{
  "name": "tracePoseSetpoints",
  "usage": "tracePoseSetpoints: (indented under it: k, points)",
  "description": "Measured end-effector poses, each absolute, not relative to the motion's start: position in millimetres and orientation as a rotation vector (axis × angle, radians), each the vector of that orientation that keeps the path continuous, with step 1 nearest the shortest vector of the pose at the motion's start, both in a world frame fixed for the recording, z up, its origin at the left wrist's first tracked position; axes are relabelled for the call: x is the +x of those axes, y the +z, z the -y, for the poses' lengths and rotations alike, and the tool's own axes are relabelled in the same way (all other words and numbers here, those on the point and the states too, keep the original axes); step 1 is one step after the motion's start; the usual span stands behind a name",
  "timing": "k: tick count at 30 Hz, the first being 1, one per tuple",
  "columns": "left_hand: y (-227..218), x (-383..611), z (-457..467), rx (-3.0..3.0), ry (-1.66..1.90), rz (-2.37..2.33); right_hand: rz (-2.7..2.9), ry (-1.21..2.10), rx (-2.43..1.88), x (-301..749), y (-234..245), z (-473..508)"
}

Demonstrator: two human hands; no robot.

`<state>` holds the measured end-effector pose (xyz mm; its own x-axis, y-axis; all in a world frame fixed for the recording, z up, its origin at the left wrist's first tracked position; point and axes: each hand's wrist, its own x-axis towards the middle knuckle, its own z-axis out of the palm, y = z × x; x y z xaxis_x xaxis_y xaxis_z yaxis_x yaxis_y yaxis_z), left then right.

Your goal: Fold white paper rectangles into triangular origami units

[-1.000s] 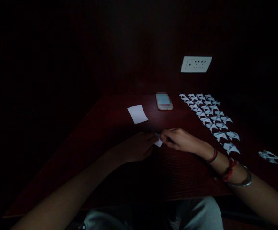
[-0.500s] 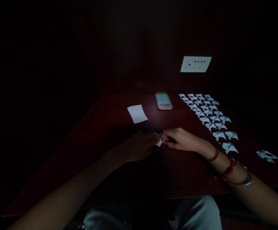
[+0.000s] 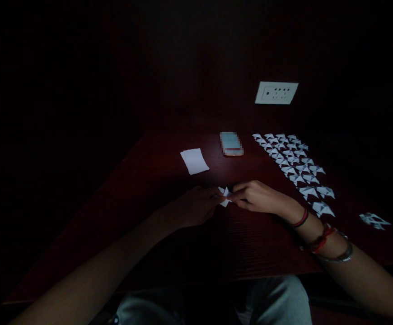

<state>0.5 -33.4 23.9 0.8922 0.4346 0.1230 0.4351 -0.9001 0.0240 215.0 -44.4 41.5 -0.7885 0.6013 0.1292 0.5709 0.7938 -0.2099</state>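
Note:
In dim light, my left hand [image 3: 196, 206] and my right hand [image 3: 259, 197] meet at the middle of a dark red wooden table [image 3: 250, 246]. Between their pinched fingertips sits a small white folded paper piece [image 3: 224, 196], resting low on the tabletop. Both hands have their fingers closed on it. My right wrist wears red thread bands and a metal bangle.
A blank white paper slip [image 3: 194, 160] lies behind my left hand. A phone [image 3: 231, 143] lies face up beyond it. Several folded white paper pieces [image 3: 294, 164] stand in rows at the right, one more [image 3: 374, 220] apart at far right. A white wall socket [image 3: 276, 92] is behind.
The folded paper piece looks smaller and more gathered between my fingertips than a second ago. My hands have stayed in nearly the same spot.

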Motion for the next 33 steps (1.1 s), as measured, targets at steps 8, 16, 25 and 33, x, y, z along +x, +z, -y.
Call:
tracePoseSetpoints:
  k: [8,16,25,33]
  points:
    - [19,-1,30,-3.049,-0.244,0.692,2.844,0.2,-0.973,225,50,45]
    - [23,2,22,-3.063,-0.376,0.695,2.749,0.191,-0.919,224,46,41]
    - [21,2,15,-2.956,-0.275,0.559,2.785,0.172,-0.868,218,37,40]
    - [23,-1,12,-3.101,-0.41,0.585,2.827,-0.002,-0.853,215,38,42]
